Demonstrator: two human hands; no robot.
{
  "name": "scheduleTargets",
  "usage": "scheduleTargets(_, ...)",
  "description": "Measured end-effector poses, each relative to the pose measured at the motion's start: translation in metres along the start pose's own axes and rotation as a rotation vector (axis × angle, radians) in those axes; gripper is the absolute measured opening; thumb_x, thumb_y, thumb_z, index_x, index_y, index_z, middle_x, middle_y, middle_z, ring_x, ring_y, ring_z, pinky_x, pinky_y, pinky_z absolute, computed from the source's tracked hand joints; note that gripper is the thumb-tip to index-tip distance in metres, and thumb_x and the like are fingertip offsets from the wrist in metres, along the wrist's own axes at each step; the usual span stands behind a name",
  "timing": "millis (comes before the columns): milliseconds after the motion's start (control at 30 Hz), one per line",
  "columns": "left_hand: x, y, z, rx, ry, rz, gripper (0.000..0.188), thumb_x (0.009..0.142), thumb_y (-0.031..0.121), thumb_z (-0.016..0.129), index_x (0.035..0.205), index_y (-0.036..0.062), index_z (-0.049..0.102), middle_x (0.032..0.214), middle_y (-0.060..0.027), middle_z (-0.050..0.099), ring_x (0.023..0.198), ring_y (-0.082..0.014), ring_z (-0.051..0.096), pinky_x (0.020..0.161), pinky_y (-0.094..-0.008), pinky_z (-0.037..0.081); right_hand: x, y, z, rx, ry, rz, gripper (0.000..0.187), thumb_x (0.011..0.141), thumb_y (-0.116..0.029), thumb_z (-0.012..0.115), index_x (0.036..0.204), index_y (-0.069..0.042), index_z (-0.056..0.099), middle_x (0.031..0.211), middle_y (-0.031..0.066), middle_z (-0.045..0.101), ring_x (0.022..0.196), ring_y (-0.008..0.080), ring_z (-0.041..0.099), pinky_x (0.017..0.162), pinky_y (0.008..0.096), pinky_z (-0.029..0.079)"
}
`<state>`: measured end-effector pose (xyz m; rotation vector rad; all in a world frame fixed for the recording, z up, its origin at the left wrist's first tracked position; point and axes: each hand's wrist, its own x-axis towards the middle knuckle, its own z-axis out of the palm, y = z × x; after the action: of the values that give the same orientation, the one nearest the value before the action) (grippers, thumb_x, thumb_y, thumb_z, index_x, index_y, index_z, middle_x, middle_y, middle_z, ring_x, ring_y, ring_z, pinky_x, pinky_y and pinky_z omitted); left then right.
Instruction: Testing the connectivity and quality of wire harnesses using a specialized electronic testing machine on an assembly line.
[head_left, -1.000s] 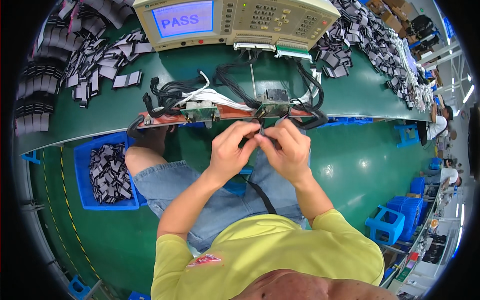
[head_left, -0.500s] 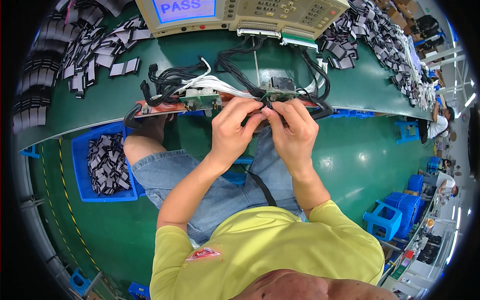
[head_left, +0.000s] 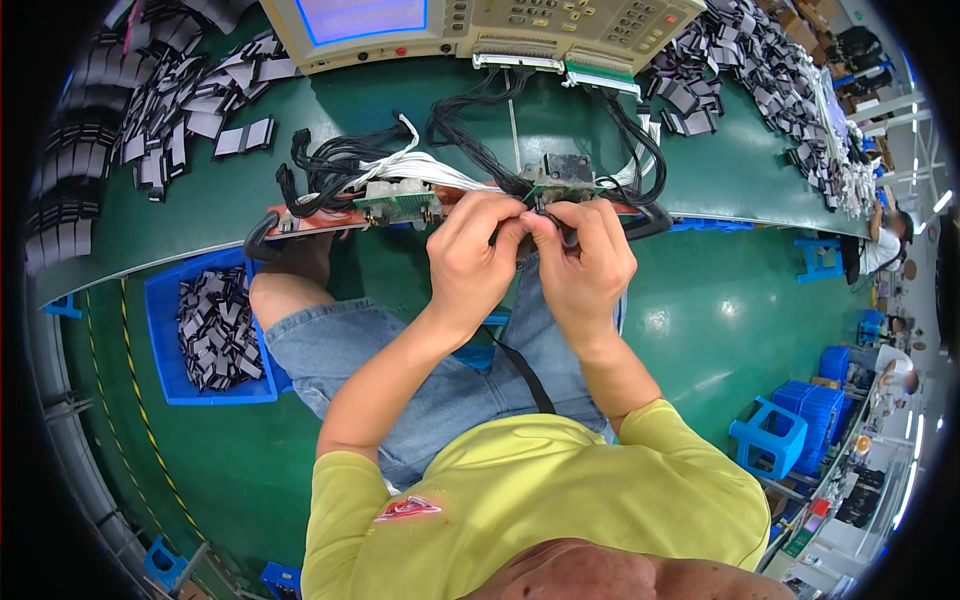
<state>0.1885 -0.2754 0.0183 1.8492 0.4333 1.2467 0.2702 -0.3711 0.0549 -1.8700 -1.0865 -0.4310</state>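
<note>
At the bench's front edge both hands work close together, thumbs nearly touching. My left hand [head_left: 472, 255] is closed in a pinch beside the right socket block [head_left: 562, 175], a dark unit on a green board. My right hand [head_left: 590, 255] also pinches, just below that block. A small dark piece shows between the fingertips, but most of it is hidden and I cannot make out its kind. Left of my hands sits a second green circuit board [head_left: 398, 203] with pale connectors. Black and white wire bundles [head_left: 462, 175] run to both boards.
A beige tester [head_left: 480, 30] with a screen stands at the back of the green bench [head_left: 345, 105]. Flat ribbon cables [head_left: 195, 95] lie piled at left, with another cable heap [head_left: 745, 75] at right. A blue bin [head_left: 160, 330] of cables stands below left; blue stools [head_left: 768, 438] stand at right.
The tester's screen has lost its large lettering and now looks plain. Both hands keep nearly the same place and pinch, with only a slight shift of the fingers.
</note>
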Motion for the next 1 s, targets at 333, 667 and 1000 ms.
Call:
scheduleTargets(333, 0.001, 0.001, 0.002, -0.040, 0.035, -0.055, 0.015, 0.085, -0.007, 0.079, 0.096, -0.0024, 0.070, 0.089, -0.0114, 0.072, 0.076, -0.0205, 0.071, 0.070, -0.0306, 0.057, 0.001, 0.001, 0.004, -0.010, 0.057, -0.028, 0.022, 0.083, -0.014, 0.088, 0.088, -0.005, 0.068, 0.078, 0.0078, 0.064, 0.060, 0.0261, 0.065, 0.053, 0.0365, 0.052)
scheduleTargets(667, -0.010, -0.006, -0.003, -0.063, -0.014, 0.035, 0.016, 0.086, -0.003, 0.077, 0.099, -0.0006, 0.068, 0.093, -0.0126, 0.069, 0.080, -0.0291, 0.071, 0.069, -0.0372, 0.057, 0.004, 0.004, -0.009, -0.020, -0.087, -0.054, 0.019, 0.085, -0.018, 0.085, 0.087, -0.007, 0.069, 0.081, 0.0058, 0.067, 0.061, 0.0272, 0.066, 0.053, 0.0387, 0.050)
scheduleTargets(1000, -0.028, -0.003, 0.000, -0.134, -0.142, 0.039, 0.022, 0.086, -0.005, 0.077, 0.106, -0.0027, 0.067, 0.094, -0.0132, 0.068, 0.076, -0.0248, 0.070, 0.064, -0.0345, 0.057, 0.009, 0.000, -0.031, -0.163, -0.155, -0.131, 0.018, 0.083, -0.013, 0.083, 0.090, -0.007, 0.069, 0.092, 0.0043, 0.068, 0.075, 0.0260, 0.069, 0.060, 0.0375, 0.053)
